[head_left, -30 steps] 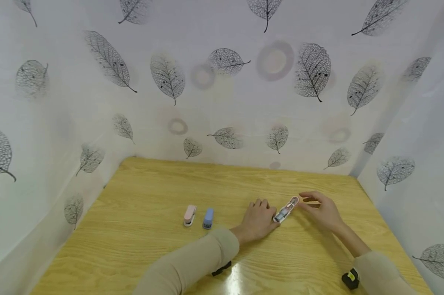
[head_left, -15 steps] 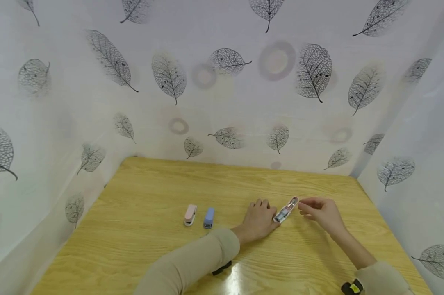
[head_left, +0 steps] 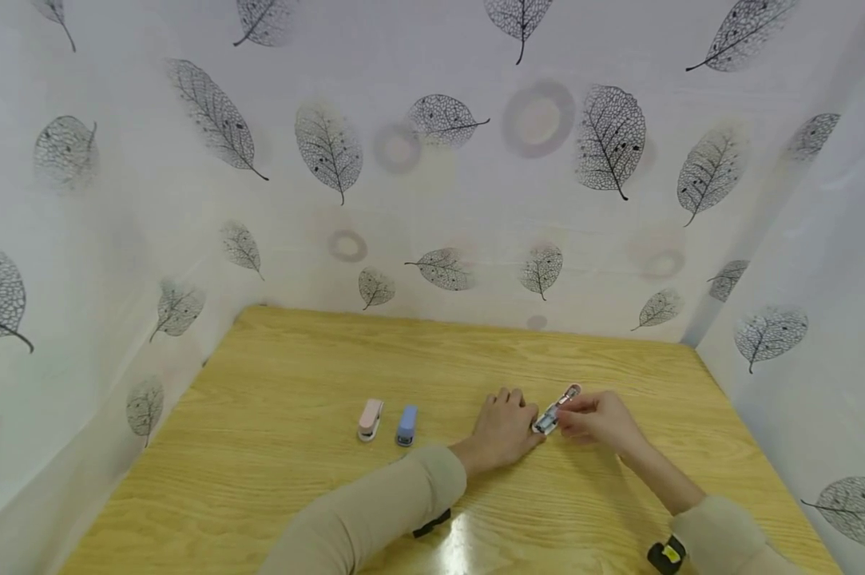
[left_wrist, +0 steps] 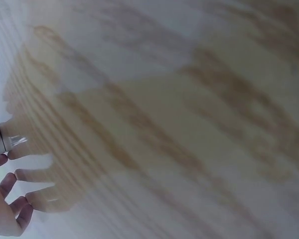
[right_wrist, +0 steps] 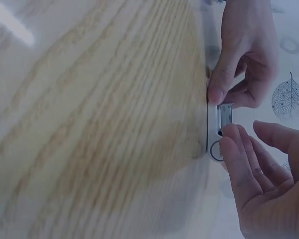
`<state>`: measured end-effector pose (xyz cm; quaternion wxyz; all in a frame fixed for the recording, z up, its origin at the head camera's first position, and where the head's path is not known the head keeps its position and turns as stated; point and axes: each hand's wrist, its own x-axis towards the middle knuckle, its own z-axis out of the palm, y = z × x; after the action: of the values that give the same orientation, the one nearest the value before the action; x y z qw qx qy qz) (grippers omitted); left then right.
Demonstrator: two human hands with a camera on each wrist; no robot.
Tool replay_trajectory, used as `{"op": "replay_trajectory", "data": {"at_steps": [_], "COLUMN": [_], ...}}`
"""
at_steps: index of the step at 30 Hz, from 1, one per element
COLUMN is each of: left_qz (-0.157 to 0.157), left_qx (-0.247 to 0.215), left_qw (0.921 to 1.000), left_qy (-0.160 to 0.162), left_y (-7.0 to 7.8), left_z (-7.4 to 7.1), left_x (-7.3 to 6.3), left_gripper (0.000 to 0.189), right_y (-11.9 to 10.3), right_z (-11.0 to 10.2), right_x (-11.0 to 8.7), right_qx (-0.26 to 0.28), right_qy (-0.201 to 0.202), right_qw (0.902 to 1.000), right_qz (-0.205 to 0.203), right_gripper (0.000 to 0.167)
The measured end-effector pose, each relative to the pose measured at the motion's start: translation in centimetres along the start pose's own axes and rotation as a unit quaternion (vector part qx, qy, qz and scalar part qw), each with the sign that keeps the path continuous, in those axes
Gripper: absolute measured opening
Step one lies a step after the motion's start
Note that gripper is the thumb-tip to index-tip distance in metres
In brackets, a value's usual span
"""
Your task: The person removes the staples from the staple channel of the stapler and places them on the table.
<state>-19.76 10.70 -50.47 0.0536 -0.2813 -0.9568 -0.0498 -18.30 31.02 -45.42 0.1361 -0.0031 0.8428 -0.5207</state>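
A small mini stapler (head_left: 546, 422) lies on the table with its top swung up, its metal inside showing and its far end pinkish. My left hand (head_left: 502, 427) grips its near end; in the right wrist view that thumb presses on the stapler (right_wrist: 225, 114). At the stapler's middle are the fingertips of my right hand (head_left: 605, 423). Those fingers are nearly straight in the right wrist view, with the thumb held apart from them. The left wrist view catches only part of my left hand (left_wrist: 5, 204) at its edge.
A pink-and-white stapler (head_left: 370, 420) and a blue stapler (head_left: 406, 426) stand to the left of my left hand on the wooden table (head_left: 295, 359). A leaf-patterned curtain (head_left: 432, 208) rises behind the table and along both sides.
My right hand has moved from the stapler's far end, down and left to its middle. My left hand and the stapler it grips have stayed in place.
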Motion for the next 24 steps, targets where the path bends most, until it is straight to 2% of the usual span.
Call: {"op": "replay_trajectory", "data": {"at_steps": [5, 12, 24], "left_qz": [0.005, 0.007, 0.007], "left_qx": [0.009, 0.005, 0.013], "left_qw": [0.9999, 1.0000, 0.9999], "left_qy": [0.005, 0.003, -0.006], "left_y": [0.0, 0.0, 0.0], "left_z": [0.0, -0.1, -0.5], "left_x": [0.0, 0.0, -0.2], "left_gripper": [0.034, 0.033, 0.033], "right_y": [0.3, 0.2, -0.7], "right_z": [0.6, 1.2, 2.0], "right_x": [0.2, 0.4, 0.6], "right_qx": [0.005, -0.018, -0.077], "right_qy": [-0.015, 0.000, 0.021], "right_qw": [0.9999, 0.9997, 0.9968], "right_qz": [0.005, 0.017, 0.009], "right_gripper": [0.034, 0.031, 0.023]}}
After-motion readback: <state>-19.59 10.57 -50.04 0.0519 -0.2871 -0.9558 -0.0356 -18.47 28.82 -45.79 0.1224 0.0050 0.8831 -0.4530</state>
